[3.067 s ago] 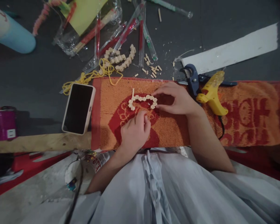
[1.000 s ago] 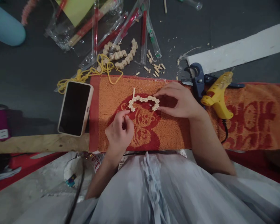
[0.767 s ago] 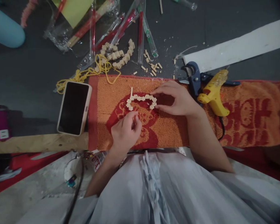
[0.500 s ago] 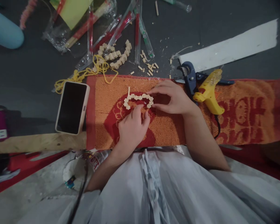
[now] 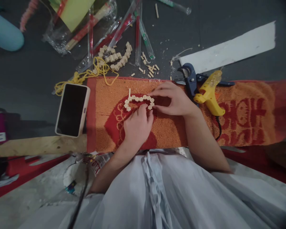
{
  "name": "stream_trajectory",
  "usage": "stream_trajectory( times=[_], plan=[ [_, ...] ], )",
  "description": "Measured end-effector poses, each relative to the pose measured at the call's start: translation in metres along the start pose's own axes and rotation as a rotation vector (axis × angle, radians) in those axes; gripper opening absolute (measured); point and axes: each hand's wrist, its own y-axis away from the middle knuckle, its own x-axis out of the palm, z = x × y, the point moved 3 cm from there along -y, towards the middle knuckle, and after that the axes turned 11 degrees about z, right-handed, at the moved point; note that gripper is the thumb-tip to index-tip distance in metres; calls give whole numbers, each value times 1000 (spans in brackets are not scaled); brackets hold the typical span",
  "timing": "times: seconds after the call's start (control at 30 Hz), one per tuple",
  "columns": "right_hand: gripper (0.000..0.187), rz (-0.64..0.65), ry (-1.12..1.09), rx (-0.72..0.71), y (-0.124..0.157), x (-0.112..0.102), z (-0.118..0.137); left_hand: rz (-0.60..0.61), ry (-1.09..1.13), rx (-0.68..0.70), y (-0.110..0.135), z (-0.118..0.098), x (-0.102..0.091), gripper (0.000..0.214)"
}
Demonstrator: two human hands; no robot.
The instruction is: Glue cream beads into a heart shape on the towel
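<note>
A pale, curved piece made of short wooden sticks joined side by side (image 5: 139, 99) lies on the orange and red towel (image 5: 171, 133), its open side toward me. One longer stick stands up from its left part. My left hand (image 5: 138, 124) reaches in from below, with index finger and thumb at the inner side of the right end. My right hand (image 5: 173, 99) comes from the right, its thumb and index finger touching the outer side of that same end. Whether a small loose stick sits between the fingertips is hidden.
Right of my hands lie a yellow glue gun (image 5: 211, 93) and a blue cutter (image 5: 190, 79). A phone (image 5: 72, 109) rests at the left. Behind are yellow cord (image 5: 85, 74), cut stick pieces (image 5: 151, 70), more curved stick pieces (image 5: 124, 58), plastic-wrapped sticks (image 5: 124, 27) and a white strip (image 5: 231, 47).
My left hand has shifted slightly, its fingers closer to the right end of the curved piece. My right hand stays at that end. The whole view has drifted a little.
</note>
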Motion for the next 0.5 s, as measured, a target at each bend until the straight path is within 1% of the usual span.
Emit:
stream_trajectory(
  times=[0.23,0.5],
  plan=[
    [33,-6,-17,-15,1,0,0,-73,-34,49,-2,0,5,28],
    [35,-22,-16,-39,2,3,-2,-119,-34,95,-4,1,7,26]
  ],
)
